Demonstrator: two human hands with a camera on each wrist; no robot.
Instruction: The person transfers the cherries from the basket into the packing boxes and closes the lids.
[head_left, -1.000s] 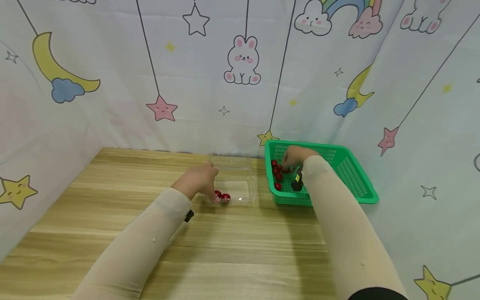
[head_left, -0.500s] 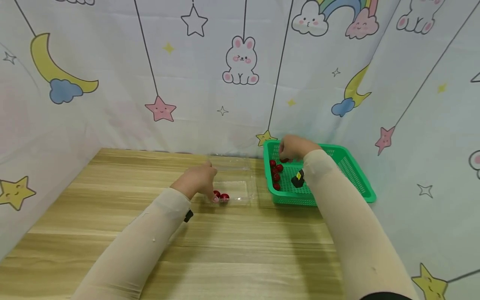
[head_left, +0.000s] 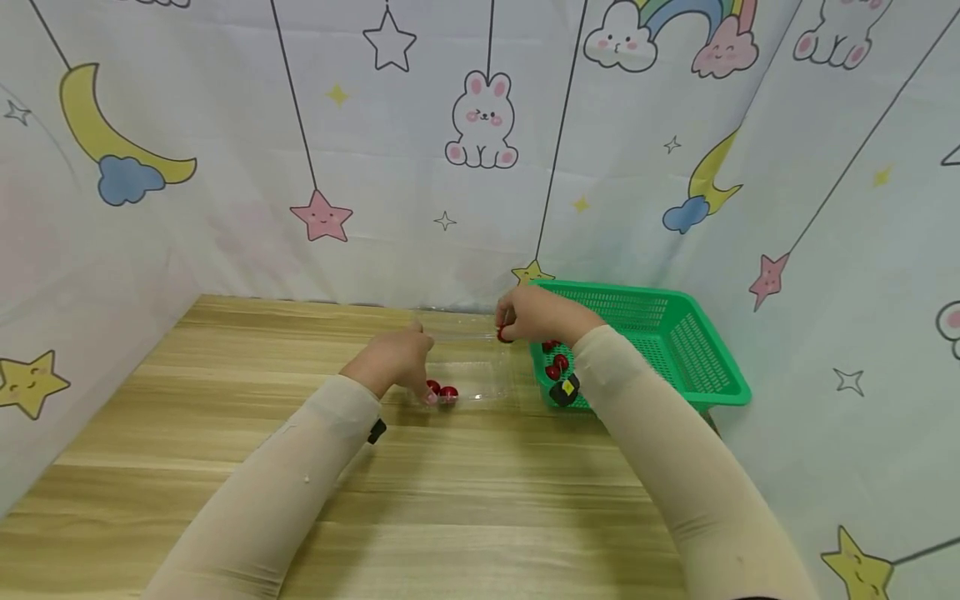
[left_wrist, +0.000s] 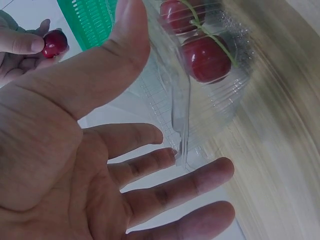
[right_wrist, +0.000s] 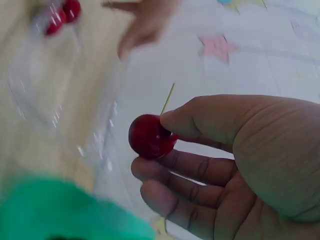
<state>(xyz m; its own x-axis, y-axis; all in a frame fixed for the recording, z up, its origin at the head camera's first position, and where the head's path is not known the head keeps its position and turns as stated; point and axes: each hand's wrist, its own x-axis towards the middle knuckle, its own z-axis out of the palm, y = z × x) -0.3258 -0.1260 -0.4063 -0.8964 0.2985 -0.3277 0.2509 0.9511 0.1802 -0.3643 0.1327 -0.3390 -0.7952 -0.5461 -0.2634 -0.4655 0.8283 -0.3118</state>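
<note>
My right hand [head_left: 543, 312] pinches a red cherry [right_wrist: 150, 136] between thumb and fingertips, its thin green stem pointing up in the right wrist view. In the head view that hand is between the green basket and the clear plastic box [head_left: 474, 380], over the box's back right part. Two cherries [left_wrist: 206, 59] with stems lie in the box's near left corner. At the left side of the box is my left hand [head_left: 393, 360], its thumb beside the wall and its fingers extended in the left wrist view. The box's lid stands raised at the back.
A green perforated basket [head_left: 701, 350] stands to the right of the box, with several cherries [head_left: 557, 367] at its left end, partly hidden by my right wrist. Behind the wooden table [head_left: 450, 500] hangs a patterned white cloth [head_left: 405, 167].
My right hand has lifted a cherry from the basket and carried it left over the basket's edge to the box. The left hand has stayed at the box.
</note>
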